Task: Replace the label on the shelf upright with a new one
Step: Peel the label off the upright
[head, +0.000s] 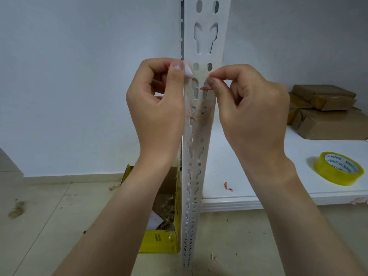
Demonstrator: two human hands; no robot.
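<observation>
My left hand (157, 96) and right hand (249, 100) pinch the label (205, 89) on the upright (196, 156); I should peel slowly so nothing tears.

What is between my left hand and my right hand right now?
The head view shows the white shelf upright standing between the left hand and the right hand. A red-edged label is on its face, at the right fingertips.
</observation>
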